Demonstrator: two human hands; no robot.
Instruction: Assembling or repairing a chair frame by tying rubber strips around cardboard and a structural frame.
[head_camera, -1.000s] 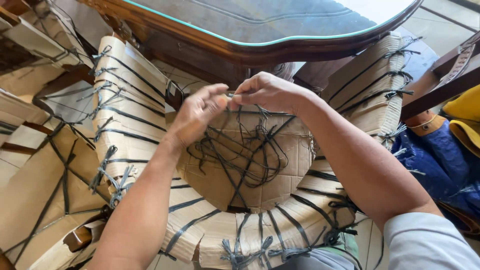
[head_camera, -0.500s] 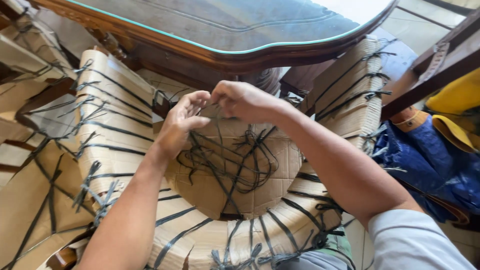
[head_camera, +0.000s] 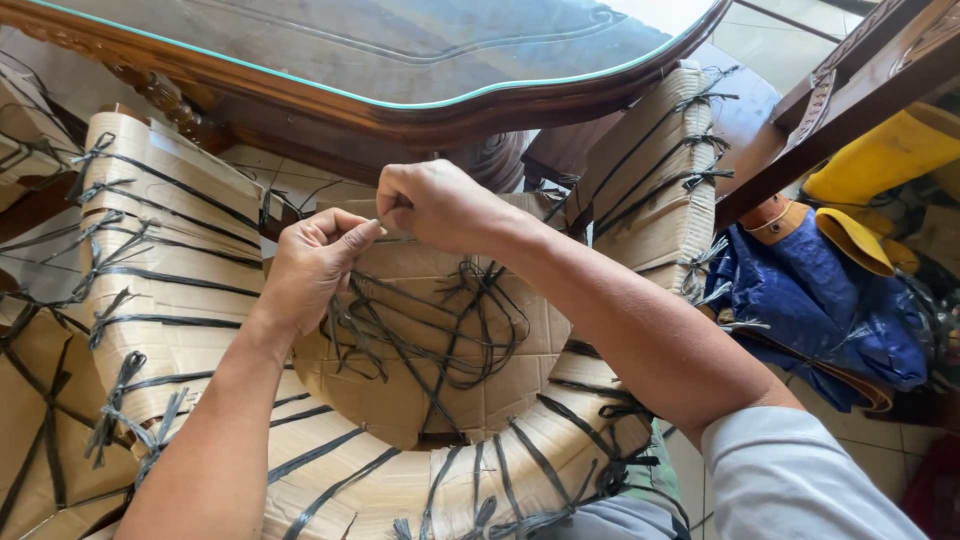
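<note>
Glass-topped wooden counter (head_camera: 400, 60) fills upper frame; below, cardboard-wrapped curved furniture (head_camera: 400, 400), mostly strapped. Left hand (head_camera: 310, 270) and right hand (head_camera: 440, 205) fingers pinched on black strap (head_camera: 440, 320) at centre, knot unfinished.

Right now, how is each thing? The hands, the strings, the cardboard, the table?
Left hand: fingertips pinched on a black strap.
Right hand: closed, gripping the same strap.
Black strap: loose, tangled on the seat.
Cardboard wrapping: tied on, strapped around.
Glass-topped table: uncovered, close behind.
Blue cloth: crumpled.
</note>
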